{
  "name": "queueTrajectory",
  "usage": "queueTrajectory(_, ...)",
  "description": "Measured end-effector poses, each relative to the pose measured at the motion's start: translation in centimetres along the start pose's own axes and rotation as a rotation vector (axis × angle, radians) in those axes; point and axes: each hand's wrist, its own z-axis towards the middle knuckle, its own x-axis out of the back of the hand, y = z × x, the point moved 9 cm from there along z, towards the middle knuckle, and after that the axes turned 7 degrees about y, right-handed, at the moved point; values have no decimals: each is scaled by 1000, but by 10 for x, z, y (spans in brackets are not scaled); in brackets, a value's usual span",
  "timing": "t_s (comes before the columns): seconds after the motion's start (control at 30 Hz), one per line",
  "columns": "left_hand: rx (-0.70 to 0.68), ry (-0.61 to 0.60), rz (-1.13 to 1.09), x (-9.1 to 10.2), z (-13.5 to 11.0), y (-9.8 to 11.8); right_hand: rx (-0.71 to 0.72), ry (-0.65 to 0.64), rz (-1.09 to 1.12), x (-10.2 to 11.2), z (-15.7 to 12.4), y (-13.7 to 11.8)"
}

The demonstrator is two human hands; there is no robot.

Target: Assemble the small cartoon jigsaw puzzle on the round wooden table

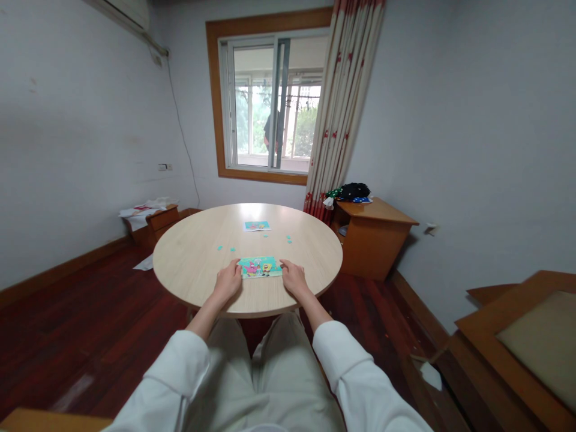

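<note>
A small rectangular jigsaw puzzle [258, 268], turquoise with pink and yellow cartoon figures, lies on the round table [193, 270] near its front edge. My left hand [229, 279] grips its left edge, fingers closed and curled. At the opposite edge, my right hand [294, 276] is closed too, thumb and fingers at the puzzle's border. Beyond it are loose turquoise puzzle pieces [233, 249], with several more scattered to the left and right. A picture card [257, 226] with a similar turquoise print sits farther back.
To the right of the table stands a wooden cabinet [378, 234] with dark cloth items [355, 192] on top. A low wooden stand [162, 219] with papers is at the left. A wooden chair [517, 336] is at the right. Behind are a window and a curtain [342, 108].
</note>
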Motion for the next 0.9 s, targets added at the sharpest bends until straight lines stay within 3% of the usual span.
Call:
queueTrajectory(0.47, 2, -74, 22, -1, -5, 9, 56, -13, 52, -2, 0, -2)
queueTrajectory(0.9, 36, 98, -265, 3, 4, -15, -32, 27, 143, 0, 3, 8)
